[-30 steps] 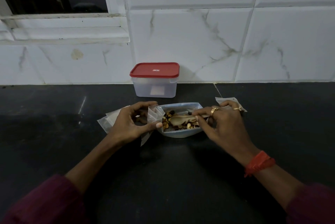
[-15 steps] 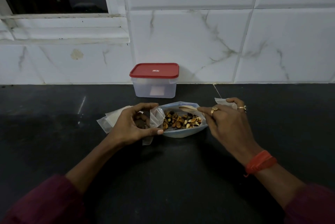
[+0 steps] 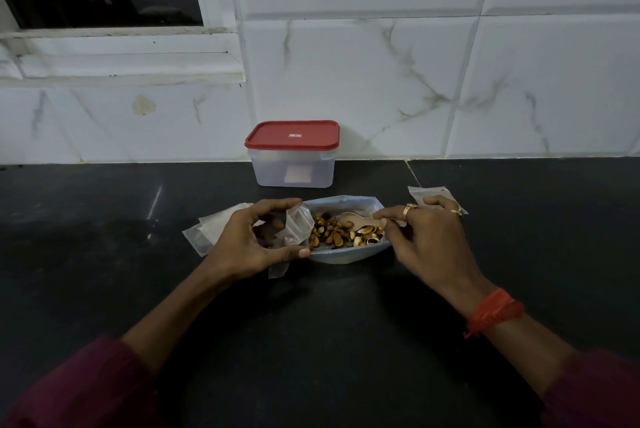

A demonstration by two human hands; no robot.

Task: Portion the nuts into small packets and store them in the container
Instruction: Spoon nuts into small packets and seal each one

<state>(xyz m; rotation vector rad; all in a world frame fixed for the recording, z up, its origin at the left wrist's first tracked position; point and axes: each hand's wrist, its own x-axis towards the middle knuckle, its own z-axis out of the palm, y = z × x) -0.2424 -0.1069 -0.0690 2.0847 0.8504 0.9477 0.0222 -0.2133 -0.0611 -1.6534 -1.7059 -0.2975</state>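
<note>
While the grip of the left hand (image 3: 252, 240) curls round a small clear packet (image 3: 298, 224) and holds its mouth open, the grip of the right hand (image 3: 429, 240) pinches a wooden spoon (image 3: 358, 220) over the mixed nuts (image 3: 329, 235). The nut bag (image 3: 346, 255) lies open on the black desk (image 3: 311, 341) between both hands. The container (image 3: 273, 171) stands behind it against the tiled wall. Its red lid (image 3: 270, 138) is on and bears a small logo (image 3: 295, 135), too small to read. A pale label (image 3: 298, 174) on its front wall shows no legible writing. Spare packets (image 3: 207, 230) lie beside the left hand.
</note>
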